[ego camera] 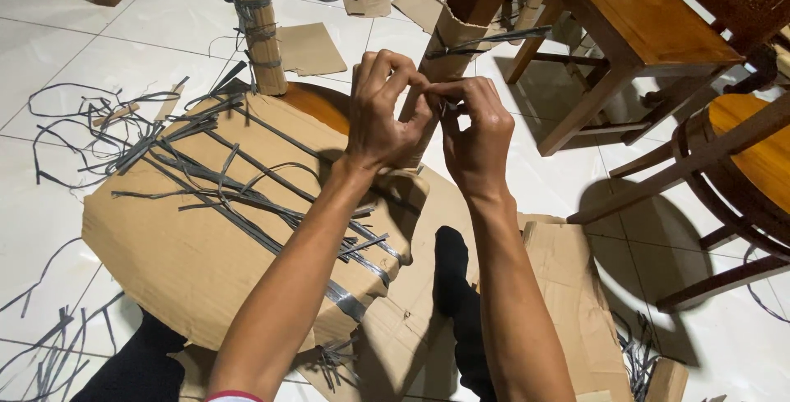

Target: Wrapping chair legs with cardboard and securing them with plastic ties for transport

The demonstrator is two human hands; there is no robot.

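Left hand (387,114) & right hand (476,134) meet fingertip to fingertip, both grips pinching a grey strap (485,40), prob. plastic, round a cardboard-wrapped chair leg (444,60) just behind; cardboard-wrapped seat (189,246) lies below on floor.

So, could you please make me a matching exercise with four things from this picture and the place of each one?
Things:
1. cardboard-wrapped seat
2. wooden chair
3. grey strap
4. loose strap scraps

Places:
A. pinched between the left hand and the right hand
B. on the white floor tiles, far left
C. under the left forearm
D. upper right, standing on the floor

Pairs: 1-C, 2-D, 3-A, 4-B
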